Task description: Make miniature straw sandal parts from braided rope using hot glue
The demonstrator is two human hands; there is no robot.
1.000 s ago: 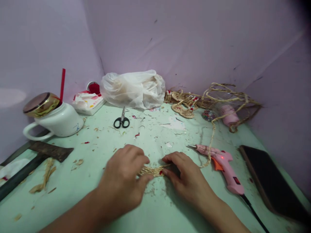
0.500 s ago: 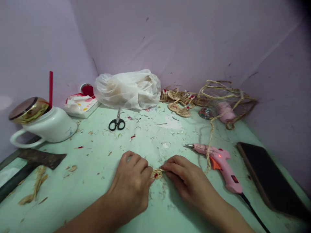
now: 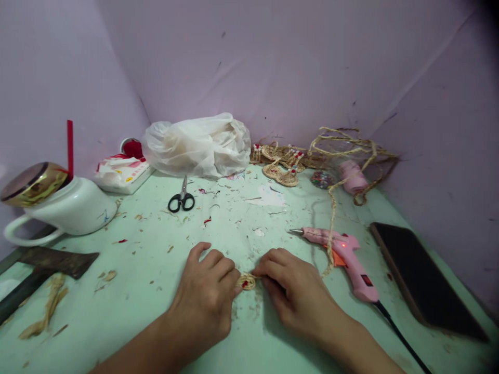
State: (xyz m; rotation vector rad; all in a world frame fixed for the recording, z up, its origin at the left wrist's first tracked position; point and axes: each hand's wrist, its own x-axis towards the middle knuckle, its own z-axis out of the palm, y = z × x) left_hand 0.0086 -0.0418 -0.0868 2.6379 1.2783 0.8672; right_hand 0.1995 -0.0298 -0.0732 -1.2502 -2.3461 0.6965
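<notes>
Between my hands, just above the green tabletop point(image 3: 187, 337), is a small coil of braided straw cord point(image 3: 248, 282) with a red bit at its middle. My left hand point(image 3: 208, 291) is closed on the coil's left edge, its index finger raised a little. My right hand point(image 3: 290, 291) pinches the straw cord where it leaves the coil on the right. A longer length of braided cord point(image 3: 331, 223) hangs over the pink glue gun point(image 3: 353, 262), whose small light glows red, and runs down towards my right hand.
Scissors point(image 3: 181, 199) lie ahead, before a white plastic bag point(image 3: 198, 148). Finished straw pieces point(image 3: 281, 174) with red and white pins rest by the wall. At left are a white mug point(image 3: 78, 205) and a hatchet point(image 3: 58, 262); at right, a phone point(image 3: 424, 280).
The whole view has shifted slightly, so everything sits a little further left. Both hands keep their hold on the coil and cord; my left index finger appears slightly more lifted.
</notes>
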